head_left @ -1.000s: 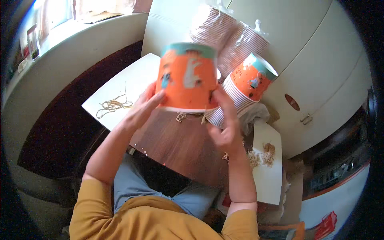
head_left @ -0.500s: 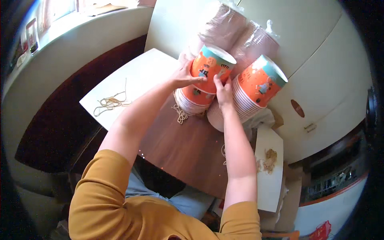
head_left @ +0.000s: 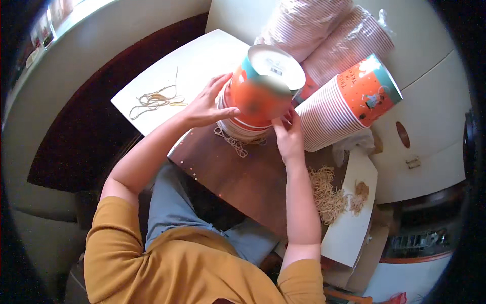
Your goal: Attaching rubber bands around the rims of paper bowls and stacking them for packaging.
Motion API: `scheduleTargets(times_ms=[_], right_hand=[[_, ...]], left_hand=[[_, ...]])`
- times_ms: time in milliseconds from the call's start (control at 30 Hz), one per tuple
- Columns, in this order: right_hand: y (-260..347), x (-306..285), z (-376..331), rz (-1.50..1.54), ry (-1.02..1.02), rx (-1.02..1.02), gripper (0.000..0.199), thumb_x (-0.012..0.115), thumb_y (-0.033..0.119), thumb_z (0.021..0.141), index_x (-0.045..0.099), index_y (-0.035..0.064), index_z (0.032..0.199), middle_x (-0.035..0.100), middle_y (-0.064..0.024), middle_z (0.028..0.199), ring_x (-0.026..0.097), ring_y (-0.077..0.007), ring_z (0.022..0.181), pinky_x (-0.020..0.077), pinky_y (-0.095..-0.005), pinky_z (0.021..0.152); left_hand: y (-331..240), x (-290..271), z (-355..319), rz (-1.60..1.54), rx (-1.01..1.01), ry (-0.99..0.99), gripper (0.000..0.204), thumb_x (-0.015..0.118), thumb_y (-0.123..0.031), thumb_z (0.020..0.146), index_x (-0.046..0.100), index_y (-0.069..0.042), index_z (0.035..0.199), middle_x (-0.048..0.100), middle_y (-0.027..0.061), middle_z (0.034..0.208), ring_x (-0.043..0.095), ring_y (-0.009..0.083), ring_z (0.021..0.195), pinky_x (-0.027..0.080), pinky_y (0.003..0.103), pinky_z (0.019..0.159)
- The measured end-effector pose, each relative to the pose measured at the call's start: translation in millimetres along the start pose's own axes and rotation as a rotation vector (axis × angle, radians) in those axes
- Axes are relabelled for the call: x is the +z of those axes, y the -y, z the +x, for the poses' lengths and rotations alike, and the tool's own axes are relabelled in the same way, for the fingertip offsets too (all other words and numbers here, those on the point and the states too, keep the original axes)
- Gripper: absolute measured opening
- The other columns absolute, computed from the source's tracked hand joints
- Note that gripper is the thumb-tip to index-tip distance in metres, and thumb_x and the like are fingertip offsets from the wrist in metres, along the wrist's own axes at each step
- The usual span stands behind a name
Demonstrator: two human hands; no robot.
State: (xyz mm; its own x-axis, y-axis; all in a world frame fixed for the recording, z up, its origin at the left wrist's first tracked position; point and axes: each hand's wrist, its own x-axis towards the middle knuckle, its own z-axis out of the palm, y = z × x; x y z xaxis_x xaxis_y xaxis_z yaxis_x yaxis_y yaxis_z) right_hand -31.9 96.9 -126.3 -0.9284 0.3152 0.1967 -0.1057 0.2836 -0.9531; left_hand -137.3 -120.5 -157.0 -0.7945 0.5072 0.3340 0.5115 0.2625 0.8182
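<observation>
An orange paper bucket with a teal band stands upside down on a short stack of such buckets, its white base tilted toward me. My left hand is wrapped against its left side, thumb across the front and fingers reaching round the side. On the lower right, my right hand grips near the rim; its fingers are partly hidden behind the bucket. Tangled tan rubber bands lie at the stack's foot. Close by on the right leans a tall nested stack of the same buckets.
Plastic-wrapped bucket stacks stand behind, against a pale cabinet. Long rubber bands lie on the white table leaf at left. A pile of rubber bands sits at right, partly on the brown tabletop.
The bucket in my hands has come lower and its base now tips toward me. My left hand has slid to its side. The view has shifted, uncovering the rubber band pile at right.
</observation>
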Motion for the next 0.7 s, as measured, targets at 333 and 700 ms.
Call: scheduleTargets(times_ms=[333, 700], right_hand=[[-66, 62, -70, -0.945, 0.144, -0.197, 0.022, 0.066, 0.023, 0.08, 0.064, 0.0028, 0.09, 0.062, -0.015, 0.097, 0.058, -0.0341, 0.09, 0.0449, -0.0441, 0.083], [28, -113, -147, 0.001, 0.002, 0.126, 0.005, 0.061, 0.006, 0.088, 0.06, 0.0028, 0.085, 0.064, -0.0024, 0.08, 0.059, -0.0089, 0.069, 0.048, -0.0236, 0.065]], left_hand=[[2, 33, 6, 0.098, 0.078, -0.093, 0.121, 0.085, -0.04, 0.058, 0.013, 0.002, 0.145, 0.031, 0.0282, 0.141, 0.032, 0.0386, 0.133, 0.03, 0.041, 0.11], [3, 20, -3, 0.025, -0.044, -0.149, 0.094, 0.077, -0.037, 0.073, 0.026, 0.001, 0.142, 0.038, 0.0245, 0.137, 0.05, 0.0322, 0.118, 0.044, 0.041, 0.098]])
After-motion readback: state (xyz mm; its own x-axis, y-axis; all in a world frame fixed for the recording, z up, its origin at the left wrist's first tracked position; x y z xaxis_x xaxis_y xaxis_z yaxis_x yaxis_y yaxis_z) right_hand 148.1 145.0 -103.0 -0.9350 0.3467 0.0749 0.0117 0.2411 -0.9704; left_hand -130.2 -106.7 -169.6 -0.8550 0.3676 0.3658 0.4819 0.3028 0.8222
